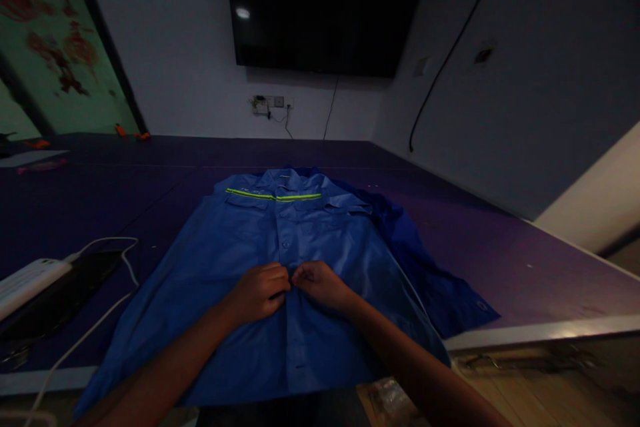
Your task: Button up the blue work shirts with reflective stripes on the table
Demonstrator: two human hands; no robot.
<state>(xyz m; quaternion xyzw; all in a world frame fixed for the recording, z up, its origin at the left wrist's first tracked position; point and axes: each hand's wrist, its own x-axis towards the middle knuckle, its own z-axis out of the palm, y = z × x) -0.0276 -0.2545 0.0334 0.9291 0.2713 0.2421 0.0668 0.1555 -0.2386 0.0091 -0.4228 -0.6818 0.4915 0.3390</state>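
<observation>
A blue work jacket (240, 233) with a bright yellow-green stripe across the chest lies front up, its collar pointing away from me. My left hand (264, 290) is closed on the front placket, about halfway down. Close beside it, my right hand (320, 284) pinches the other side of the placket, thumb and forefinger curled together. Whatever lies between the fingertips is too small to make out. Above my hands a button (285, 245) shows on the placket. The jacket's right-hand sleeve, darker blue, spreads out toward the front edge.
The jacket rests on a purple platform (460, 240) with a pale front edge. At the left lie a white power bank (33, 283), a white cable (95, 323) and a dark phone-like slab (75, 297). A large black screen (325, 7) hangs on the wall ahead.
</observation>
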